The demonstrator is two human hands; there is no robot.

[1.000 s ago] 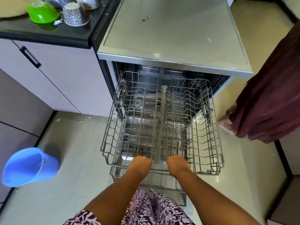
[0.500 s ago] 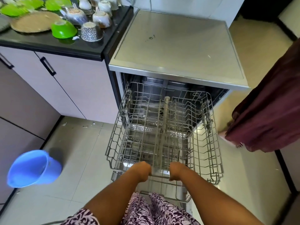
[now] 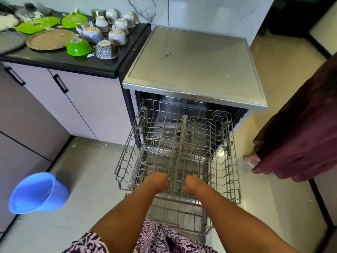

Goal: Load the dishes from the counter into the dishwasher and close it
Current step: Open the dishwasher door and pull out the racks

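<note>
Farthest left, bucket (image 3: 39,192): tipped sideways on floor.
Dishes (image 3: 78,47): upturned on counter (image 3: 54,59), well apart from both hands.
Left hand (image 3: 157,181): fingers curled round rack's front rim.
Right hand (image 3: 194,183): just beside, gripping same rim.
Rack (image 3: 180,143): pulled out of dishwasher (image 3: 197,66).

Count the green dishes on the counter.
4. An upturned green bowl near the front edge of the counter; three flatter green dishes in a row behind the brown tray: left, middle, right. Blur may hide others.
</note>
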